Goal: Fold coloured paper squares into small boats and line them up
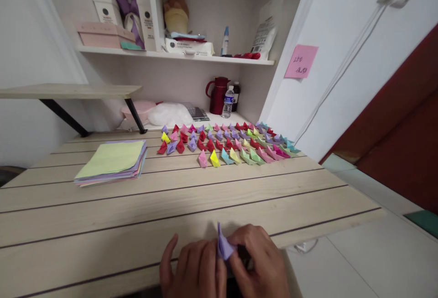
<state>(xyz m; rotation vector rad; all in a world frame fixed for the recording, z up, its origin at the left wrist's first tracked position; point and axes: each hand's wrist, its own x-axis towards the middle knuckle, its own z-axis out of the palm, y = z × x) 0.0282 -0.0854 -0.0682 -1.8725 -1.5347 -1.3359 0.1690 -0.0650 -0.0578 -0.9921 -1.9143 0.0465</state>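
At the near edge of the wooden table (171, 197), my left hand (191, 268) and my right hand (262, 261) meet around a small folded purple paper piece (223, 245). Both hands pinch it, and one pointed corner sticks up between the fingers. Farther back on the table stand several rows of small folded paper boats (226, 143) in red, purple, pink, yellow and green. A stack of coloured paper sheets (112, 161), pale green on top, lies at the left of the table.
A red jug (217, 95) and a water bottle (227, 101) stand behind the boats. A white shelf (171, 55) above holds bottles and boxes. A small side shelf (68, 90) juts out at left. A pink sticky note (301, 61) hangs on the white wall at right.
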